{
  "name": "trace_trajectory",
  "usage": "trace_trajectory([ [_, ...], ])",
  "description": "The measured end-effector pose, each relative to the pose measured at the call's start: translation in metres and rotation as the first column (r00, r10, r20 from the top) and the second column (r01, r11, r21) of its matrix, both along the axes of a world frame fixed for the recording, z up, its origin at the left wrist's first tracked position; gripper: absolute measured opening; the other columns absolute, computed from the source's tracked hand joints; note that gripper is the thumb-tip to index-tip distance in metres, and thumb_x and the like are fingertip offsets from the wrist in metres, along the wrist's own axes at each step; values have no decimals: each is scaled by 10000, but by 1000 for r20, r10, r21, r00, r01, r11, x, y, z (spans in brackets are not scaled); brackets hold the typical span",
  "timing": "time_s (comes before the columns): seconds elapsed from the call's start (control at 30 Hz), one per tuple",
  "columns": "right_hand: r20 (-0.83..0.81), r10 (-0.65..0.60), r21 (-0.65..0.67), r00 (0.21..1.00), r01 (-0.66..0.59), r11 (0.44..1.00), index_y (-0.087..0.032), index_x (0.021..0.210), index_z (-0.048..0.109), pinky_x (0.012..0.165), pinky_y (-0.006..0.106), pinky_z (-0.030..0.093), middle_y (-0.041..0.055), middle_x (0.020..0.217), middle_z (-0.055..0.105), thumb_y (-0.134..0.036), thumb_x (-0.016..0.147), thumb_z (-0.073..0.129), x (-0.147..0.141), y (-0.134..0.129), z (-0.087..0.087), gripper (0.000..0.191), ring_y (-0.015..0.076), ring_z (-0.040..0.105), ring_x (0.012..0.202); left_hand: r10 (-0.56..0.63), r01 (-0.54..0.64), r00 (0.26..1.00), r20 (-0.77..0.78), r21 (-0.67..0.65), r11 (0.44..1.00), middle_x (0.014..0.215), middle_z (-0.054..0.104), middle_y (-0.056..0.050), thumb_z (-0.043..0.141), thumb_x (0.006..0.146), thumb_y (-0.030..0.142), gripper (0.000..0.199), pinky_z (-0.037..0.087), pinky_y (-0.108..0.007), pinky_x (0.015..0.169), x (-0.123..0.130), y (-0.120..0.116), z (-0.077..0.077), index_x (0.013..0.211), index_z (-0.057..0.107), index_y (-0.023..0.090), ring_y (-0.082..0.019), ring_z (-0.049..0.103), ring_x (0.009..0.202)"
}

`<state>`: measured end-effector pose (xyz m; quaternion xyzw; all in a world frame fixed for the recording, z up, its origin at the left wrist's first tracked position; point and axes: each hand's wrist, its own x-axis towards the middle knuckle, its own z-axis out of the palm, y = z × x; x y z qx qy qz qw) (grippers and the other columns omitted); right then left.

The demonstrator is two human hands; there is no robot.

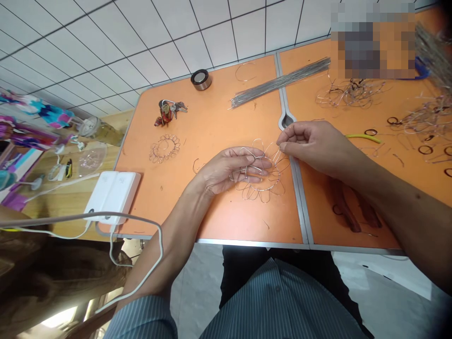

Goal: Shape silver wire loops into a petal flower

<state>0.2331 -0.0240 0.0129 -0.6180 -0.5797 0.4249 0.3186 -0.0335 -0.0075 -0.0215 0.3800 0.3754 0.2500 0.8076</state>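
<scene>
A ring of thin silver wire with petal-like loops (262, 189) is held above the orange table (219, 216). My left hand (235, 169), palm partly up, has its thumb and fingers closed on the ring's left side. At its upper right, my right hand (305, 141) pinches a wire end of the same ring between thumb and fingertips. A similar looped wire ring (164, 149) lies flat on the table to the left.
Behind are a bundle of straight wires (278, 84), a tape roll (201, 79) and keys (171, 111). Red-handled pliers (348, 207) lie under my right forearm. Tangled wire (353, 92) sits at right. A white box (113, 195) with cables stands left, one cable crossing near my left arm.
</scene>
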Motion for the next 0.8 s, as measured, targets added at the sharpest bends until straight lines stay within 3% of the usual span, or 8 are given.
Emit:
trace_trajectory([
  [0.3,-54,4,26,999,-2,1000,-256,888,819,722,358,473,6,816,725,-49,845,913,1,0,-5,231,197,640,770,-2,2,1000,25,6,1000,1229,955,-168,904,1024,207,151,761,-337,877,0,0,-2,1164,944,166,-257,949,986],
  [0.6,-68,48,72,997,-43,996,-270,904,824,722,371,486,13,815,726,-154,856,944,4,1,-10,174,210,640,784,9,-9,999,32,-8,1000,1185,958,-159,847,1065,182,123,766,-343,896,2,-1,1,1140,941,161,-265,955,1005],
  [0.8,-57,56,64,997,-52,997,-265,923,830,720,368,492,16,829,742,-184,853,963,5,1,-10,171,209,651,786,19,-19,1000,-18,-9,1000,1232,948,-191,806,1133,289,190,757,-399,941,4,-1,4,1184,905,136,-284,946,1021],
])
